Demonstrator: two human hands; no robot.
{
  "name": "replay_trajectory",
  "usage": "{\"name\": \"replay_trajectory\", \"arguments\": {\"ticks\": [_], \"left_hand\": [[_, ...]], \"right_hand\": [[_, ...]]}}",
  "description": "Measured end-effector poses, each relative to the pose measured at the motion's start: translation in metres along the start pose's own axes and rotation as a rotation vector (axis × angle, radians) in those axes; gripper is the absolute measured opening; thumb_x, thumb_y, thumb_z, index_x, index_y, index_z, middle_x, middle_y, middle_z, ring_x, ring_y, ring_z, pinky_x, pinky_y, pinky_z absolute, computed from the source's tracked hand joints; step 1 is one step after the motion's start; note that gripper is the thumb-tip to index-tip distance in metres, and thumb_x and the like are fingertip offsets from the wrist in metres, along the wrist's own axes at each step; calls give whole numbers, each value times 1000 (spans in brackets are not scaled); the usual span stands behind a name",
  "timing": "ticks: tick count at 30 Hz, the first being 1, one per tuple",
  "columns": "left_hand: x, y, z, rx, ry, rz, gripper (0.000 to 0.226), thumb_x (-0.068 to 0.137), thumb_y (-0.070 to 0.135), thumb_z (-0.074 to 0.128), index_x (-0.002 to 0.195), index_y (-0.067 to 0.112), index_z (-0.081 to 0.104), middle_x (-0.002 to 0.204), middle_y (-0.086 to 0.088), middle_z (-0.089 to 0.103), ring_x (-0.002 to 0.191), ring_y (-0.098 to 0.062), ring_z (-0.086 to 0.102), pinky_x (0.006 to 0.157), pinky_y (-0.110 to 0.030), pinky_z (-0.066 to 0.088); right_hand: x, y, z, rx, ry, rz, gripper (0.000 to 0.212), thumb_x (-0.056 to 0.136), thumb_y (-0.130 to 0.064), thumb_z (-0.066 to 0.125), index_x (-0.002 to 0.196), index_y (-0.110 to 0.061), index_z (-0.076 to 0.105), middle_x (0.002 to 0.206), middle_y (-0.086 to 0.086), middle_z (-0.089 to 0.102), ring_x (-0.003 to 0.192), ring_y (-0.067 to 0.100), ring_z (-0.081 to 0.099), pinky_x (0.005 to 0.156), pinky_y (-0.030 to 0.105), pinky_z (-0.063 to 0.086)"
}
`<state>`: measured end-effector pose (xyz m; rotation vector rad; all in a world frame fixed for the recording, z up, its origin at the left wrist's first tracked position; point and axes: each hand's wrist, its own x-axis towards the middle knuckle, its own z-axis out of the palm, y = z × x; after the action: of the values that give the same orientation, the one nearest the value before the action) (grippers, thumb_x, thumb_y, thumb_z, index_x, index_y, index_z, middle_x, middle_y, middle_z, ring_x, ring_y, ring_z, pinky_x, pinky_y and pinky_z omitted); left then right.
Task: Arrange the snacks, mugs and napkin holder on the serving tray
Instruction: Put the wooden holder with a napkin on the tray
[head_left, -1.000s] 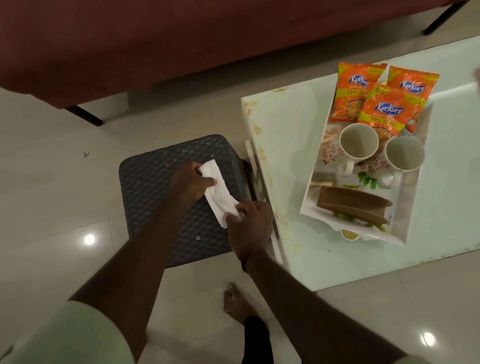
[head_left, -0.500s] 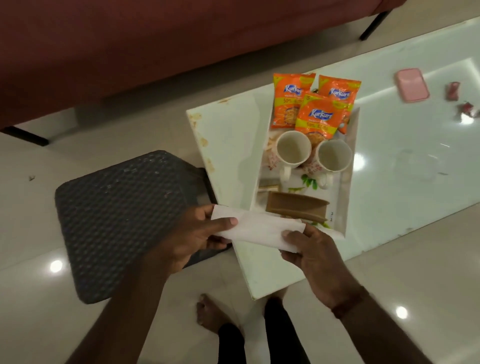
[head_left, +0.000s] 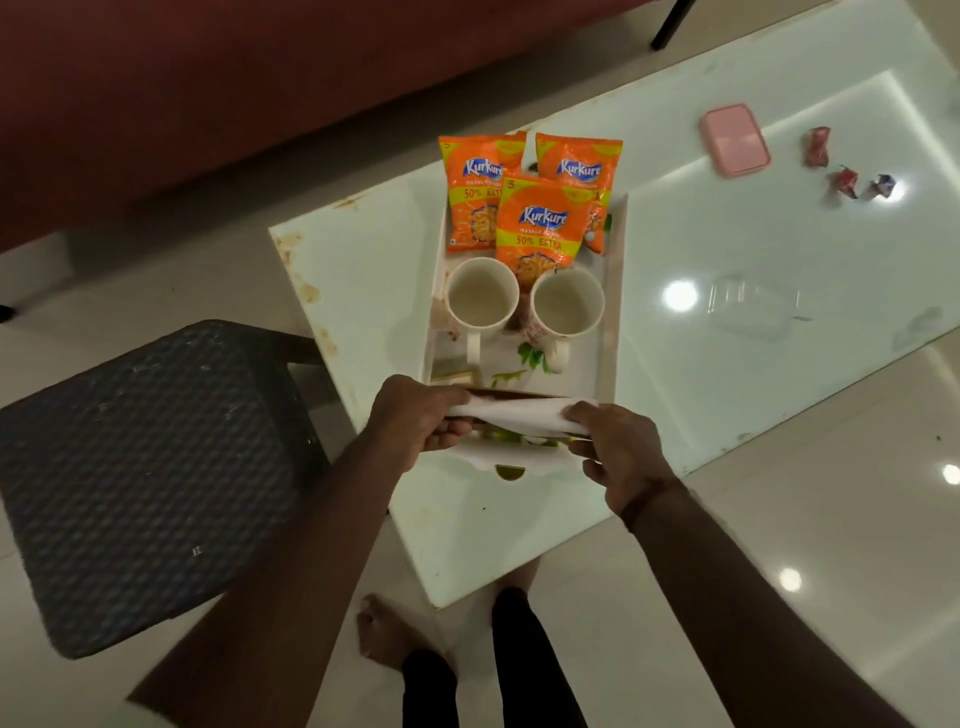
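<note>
A white serving tray (head_left: 617, 291) lies on the glass table. At its far end lie three orange snack packets (head_left: 540, 228). Two white mugs stand side by side in the middle, one at the left (head_left: 482, 300) and one at the right (head_left: 567, 306). A folded white napkin (head_left: 511, 413) is stretched between my left hand (head_left: 415, 421) and my right hand (head_left: 615, 447), right over the tray's near end. Only a thin dark strip of the brown napkin holder (head_left: 498, 393) shows behind the napkin.
A dark woven stool (head_left: 140, 467) stands left of the table. A pink box (head_left: 734, 139) and three wrapped sweets (head_left: 844, 179) lie at the table's far right. A red sofa (head_left: 260, 78) runs along the back. My bare feet are under the table's near corner.
Both hands carried the napkin from over the stool to the right, onto the tray's near end, and it now covers most of the napkin holder.
</note>
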<state>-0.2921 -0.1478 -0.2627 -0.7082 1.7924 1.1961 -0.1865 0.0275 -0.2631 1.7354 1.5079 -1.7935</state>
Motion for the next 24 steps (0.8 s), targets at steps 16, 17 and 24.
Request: {"name": "replay_trajectory", "arguments": {"ticks": [16,17,24], "left_hand": [[24,-10,9,32,238,29,13,84,16,67,82,3,65,54,-9,70,40,-15,64,41,-21,49],[19,-12,4,19,263,55,11,85,17,64,80,8,64,62,-7,73,44,-16,66,45,-24,51],[-49,-46,-2,305,550,498,18,98,29,50,107,18,62,105,-3,65,96,-21,64,83,-34,53]], "right_hand": [[38,26,3,-101,249,-132,33,74,-38,74,90,-12,60,92,8,70,86,30,68,69,32,52],[36,27,-2,-130,272,-153,31,75,-38,72,92,-14,60,91,6,69,85,27,67,72,33,53],[-2,22,-39,-531,256,-517,35,90,-43,60,118,-23,56,117,-8,55,99,10,58,80,31,44]]}}
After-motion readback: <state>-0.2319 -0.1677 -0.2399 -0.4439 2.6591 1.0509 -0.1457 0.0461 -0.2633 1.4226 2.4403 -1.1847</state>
